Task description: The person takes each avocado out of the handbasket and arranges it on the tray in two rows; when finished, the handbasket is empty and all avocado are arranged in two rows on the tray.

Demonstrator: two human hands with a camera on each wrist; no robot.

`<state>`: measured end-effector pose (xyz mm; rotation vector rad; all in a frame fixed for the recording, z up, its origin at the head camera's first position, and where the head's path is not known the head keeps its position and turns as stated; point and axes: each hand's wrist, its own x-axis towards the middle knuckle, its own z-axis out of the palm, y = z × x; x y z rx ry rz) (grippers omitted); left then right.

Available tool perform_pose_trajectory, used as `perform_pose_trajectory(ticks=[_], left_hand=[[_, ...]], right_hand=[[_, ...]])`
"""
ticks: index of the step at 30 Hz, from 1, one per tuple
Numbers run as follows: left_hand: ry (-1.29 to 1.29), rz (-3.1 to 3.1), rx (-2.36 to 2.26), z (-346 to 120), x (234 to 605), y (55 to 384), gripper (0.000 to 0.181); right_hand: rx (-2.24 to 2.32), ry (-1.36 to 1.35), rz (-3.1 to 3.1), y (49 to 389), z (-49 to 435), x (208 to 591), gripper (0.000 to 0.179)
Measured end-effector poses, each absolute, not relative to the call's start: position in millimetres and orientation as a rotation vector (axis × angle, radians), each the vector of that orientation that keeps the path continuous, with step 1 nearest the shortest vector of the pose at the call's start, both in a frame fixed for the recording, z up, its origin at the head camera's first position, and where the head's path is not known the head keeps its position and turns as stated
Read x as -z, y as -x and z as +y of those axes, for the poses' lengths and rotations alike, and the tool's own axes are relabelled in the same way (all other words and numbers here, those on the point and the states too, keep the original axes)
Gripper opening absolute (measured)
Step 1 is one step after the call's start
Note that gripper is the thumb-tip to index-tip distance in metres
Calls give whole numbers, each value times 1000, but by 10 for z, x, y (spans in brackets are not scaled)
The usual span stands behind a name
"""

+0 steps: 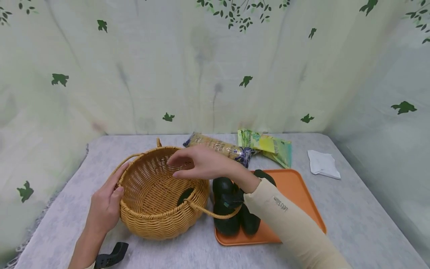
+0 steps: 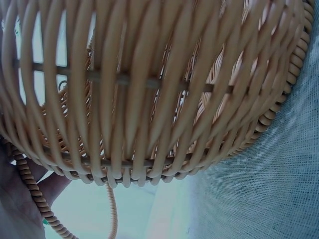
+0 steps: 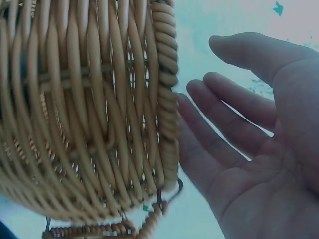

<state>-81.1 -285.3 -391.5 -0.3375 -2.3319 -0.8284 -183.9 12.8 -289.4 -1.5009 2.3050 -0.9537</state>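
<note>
A round wicker basket (image 1: 158,228) tilts toward the left, its opening facing up. My left hand (image 1: 105,204) grips its left rim, thumb at the front. Over the right side of the opening hangs my right hand (image 1: 205,162), fingers loosely bent and holding nothing; in the right wrist view its fingers are beside the basket's rim (image 3: 167,94). One dark green rounded thing (image 1: 184,195) lies inside the basket, partly hidden by the near rim. Several dark green, smooth oval things (image 1: 227,221) rest on an orange tray (image 1: 291,188), partly covered by my right wrist.
A basket handle (image 1: 215,215) sticks out over the tray's left edge. Behind the basket and tray lie a clear-and-blue pack of noodles (image 1: 216,144) and green-yellow packets (image 1: 265,144). A folded white tissue (image 1: 323,164) lies at the right. A patterned cloth (image 1: 215,74) hangs behind the table.
</note>
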Motion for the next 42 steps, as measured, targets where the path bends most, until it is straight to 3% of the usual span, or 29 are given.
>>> perform_pose_trajectory(ticks=[33,42], left_hand=[[305,-2361,813,-2861,3913,799,52],[322,-2343,820,-2848,3914,794,52]], right_hand=[[820,1454,1963,2021,-480,3073,42],[651,1321,1952,2054,-507,3083,44]])
